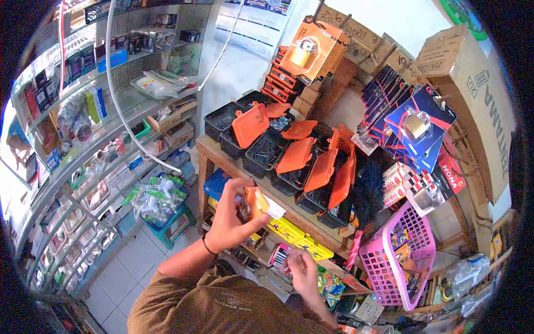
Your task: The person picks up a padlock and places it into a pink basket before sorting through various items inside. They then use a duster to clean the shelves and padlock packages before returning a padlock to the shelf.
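My left hand (228, 222), with a dark band on its wrist, is raised in front of the wooden bench. Its thumb and fingers grip a small orange-and-white pack (257, 202) that looks partly clear; what is inside is blurred. Lower and to the right, my right hand (302, 270) is closed with the fingertips together, and whether anything small is in them is hidden. Beyond the pack, black bins (262, 153) with orange lids (295, 156) stand on the bench (222, 158), several of them holding dark screws or nails. Yellow boxes (300, 239) sit below the bench edge.
A pink basket (397, 256) with small packs stands at the right. Carded padlocks (416, 125) hang on hooks above it. Glass shelving (111, 72) fills the left side. A green stool (172, 225) bears bagged goods (156, 200). A white cable (114, 94) hangs down.
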Tool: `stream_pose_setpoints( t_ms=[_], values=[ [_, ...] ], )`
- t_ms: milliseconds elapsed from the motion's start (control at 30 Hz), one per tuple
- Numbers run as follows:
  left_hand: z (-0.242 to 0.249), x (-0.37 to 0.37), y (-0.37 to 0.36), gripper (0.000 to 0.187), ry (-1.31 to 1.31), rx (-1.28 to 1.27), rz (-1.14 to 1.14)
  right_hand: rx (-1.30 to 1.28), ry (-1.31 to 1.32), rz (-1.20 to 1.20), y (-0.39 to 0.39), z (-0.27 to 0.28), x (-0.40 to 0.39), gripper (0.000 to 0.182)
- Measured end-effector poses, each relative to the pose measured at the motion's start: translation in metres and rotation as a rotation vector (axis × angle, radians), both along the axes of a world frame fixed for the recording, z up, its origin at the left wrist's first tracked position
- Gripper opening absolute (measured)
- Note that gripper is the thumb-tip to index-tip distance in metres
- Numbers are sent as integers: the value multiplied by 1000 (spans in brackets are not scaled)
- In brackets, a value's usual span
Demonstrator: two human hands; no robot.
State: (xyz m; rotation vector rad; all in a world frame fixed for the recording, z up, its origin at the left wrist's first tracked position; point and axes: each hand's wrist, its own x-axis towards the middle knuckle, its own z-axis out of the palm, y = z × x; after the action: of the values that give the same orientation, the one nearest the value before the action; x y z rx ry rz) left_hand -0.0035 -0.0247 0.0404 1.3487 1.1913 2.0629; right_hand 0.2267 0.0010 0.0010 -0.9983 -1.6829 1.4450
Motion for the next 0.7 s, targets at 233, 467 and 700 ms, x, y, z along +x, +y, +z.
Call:
stream_pose_setpoints(
  t_ms=[233, 467, 700],
  values=[
    [88, -1, 19, 68, 489, 336, 435, 1032, 5, 329, 25, 150, -61, 47],
    [173, -34, 39, 59, 602, 396, 831, 961, 206, 248, 42, 205, -113, 54],
    [247, -61, 86, 47, 659, 456, 920, 1079, 374, 119, 80, 257, -172, 62]
  ],
)
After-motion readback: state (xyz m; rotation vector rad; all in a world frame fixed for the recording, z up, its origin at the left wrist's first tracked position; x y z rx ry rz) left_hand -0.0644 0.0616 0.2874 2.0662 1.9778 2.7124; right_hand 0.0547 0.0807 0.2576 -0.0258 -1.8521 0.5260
